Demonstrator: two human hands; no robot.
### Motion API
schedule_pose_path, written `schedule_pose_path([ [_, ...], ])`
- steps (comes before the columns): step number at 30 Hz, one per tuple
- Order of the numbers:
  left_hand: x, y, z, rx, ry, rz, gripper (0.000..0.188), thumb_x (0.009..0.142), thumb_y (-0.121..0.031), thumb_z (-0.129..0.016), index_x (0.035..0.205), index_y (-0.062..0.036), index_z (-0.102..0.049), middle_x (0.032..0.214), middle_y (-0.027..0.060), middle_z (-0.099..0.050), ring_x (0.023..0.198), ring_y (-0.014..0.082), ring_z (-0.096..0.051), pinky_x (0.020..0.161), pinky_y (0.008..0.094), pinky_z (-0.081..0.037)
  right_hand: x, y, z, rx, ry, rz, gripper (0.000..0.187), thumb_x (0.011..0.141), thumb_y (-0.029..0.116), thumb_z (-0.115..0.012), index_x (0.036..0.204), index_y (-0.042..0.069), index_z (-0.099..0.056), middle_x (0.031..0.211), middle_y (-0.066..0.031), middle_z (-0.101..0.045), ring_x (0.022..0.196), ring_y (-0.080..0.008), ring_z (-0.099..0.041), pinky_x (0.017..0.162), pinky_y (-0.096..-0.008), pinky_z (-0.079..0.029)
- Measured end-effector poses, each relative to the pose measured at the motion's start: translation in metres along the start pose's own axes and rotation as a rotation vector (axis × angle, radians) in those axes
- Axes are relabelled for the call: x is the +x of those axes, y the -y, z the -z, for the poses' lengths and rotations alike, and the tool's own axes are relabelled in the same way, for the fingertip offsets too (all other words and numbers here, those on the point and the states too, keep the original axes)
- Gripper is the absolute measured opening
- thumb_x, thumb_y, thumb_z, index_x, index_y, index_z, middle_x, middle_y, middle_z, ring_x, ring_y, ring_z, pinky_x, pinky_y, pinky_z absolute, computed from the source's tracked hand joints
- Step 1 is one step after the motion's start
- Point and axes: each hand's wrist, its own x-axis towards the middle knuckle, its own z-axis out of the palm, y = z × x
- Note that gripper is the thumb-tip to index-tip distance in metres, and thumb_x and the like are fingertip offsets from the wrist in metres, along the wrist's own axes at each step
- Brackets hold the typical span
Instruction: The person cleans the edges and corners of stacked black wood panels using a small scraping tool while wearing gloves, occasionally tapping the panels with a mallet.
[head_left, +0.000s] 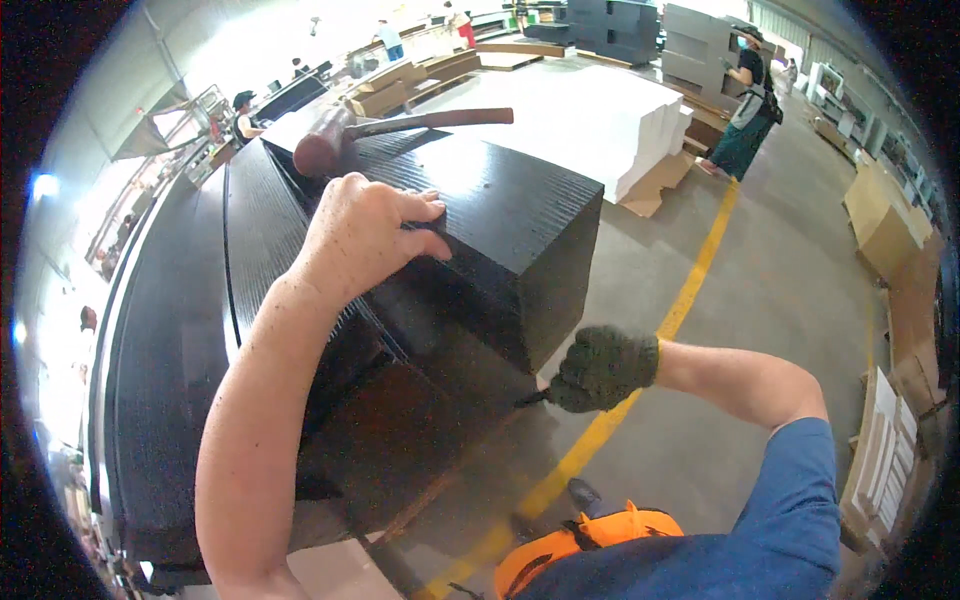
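Observation:
A large black wood-grain furniture piece (530, 220) with several panels stands before me. My left hand (365, 235), bare, rests over its upper edge. The thumb and fingers are apart, touching the black surface. Just beyond that hand, a mallet (325, 140) with a brown head and a long handle lies on top. My right hand (605, 368), in a dark green knit glove, is closed around a thin black tool (532, 398). The tool's tip is at the lower right corner of the black piece; its exact kind is hidden by the glove.
A yellow floor line (700, 270) runs along my right. White stacked panels (600, 120) stand beyond the black piece. A co-worker (748, 100) is at the far right, near grey stacks. Cardboard (890, 220) and white strips (885, 460) lie along the right side.

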Motion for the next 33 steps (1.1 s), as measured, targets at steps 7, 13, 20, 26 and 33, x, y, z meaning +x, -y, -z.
schedule_pose_path([
  [7,-0.009,0.003,-0.006,0.028,-0.011,-0.076,0.041,0.064,-0.017,-0.083,0.100,-0.0013,-0.072,0.108,0.0168,-0.068,0.107,0.0271,-0.066,0.096,0.0331,-0.051,0.023,-0.099,0.070,-0.456,-0.197,-0.358,0.031,0.080,0.027,-0.061,0.107,0.011,-0.059,0.088,-0.0029,-0.061,0.072,-0.0222,-0.057,0.058,-0.0398,-0.043],
  [13,-0.008,-0.011,-0.010,0.006,-0.036,-0.063,0.034,0.065,-0.015,-0.082,0.095,-0.0021,-0.074,0.104,0.0151,-0.070,0.107,0.0260,-0.065,0.096,0.0324,-0.051,0.011,-0.060,0.058,-0.111,-0.110,-0.397,0.040,0.085,0.030,-0.058,0.119,0.009,-0.060,0.101,-0.0073,-0.060,0.088,-0.0237,-0.056,0.072,-0.0381,-0.043],
  [20,-0.021,-0.020,-0.006,0.019,-0.076,-0.102,0.037,0.061,-0.015,-0.085,0.095,-0.0036,-0.074,0.103,0.0139,-0.071,0.104,0.0270,-0.066,0.095,0.0344,-0.052,0.021,-0.092,0.080,-0.196,0.142,-0.447,0.033,0.092,0.020,-0.049,0.118,0.003,-0.059,0.111,-0.0138,-0.062,0.100,-0.0226,-0.058,0.084,-0.0339,-0.049],
  [26,-0.016,-0.028,-0.006,0.039,-0.084,-0.065,0.038,0.061,-0.015,-0.085,0.095,-0.0041,-0.074,0.102,0.0134,-0.071,0.104,0.0266,-0.067,0.093,0.0341,-0.053,0.021,-0.062,0.060,0.647,-0.226,-0.343,0.034,0.088,0.029,-0.058,0.110,0.004,-0.064,0.100,-0.0134,-0.066,0.095,-0.0252,-0.062,0.085,-0.0392,-0.051],
  [33,-0.016,-0.022,-0.005,0.050,-0.104,-0.053,0.034,0.062,-0.013,-0.084,0.093,-0.0039,-0.075,0.101,0.0129,-0.071,0.103,0.0242,-0.067,0.091,0.0315,-0.054,0.007,-0.033,0.064,-0.013,-0.026,0.006,0.027,0.084,0.022,-0.058,0.106,0.008,-0.066,0.096,-0.0087,-0.065,0.085,-0.0225,-0.063,0.075,-0.0360,-0.054],
])
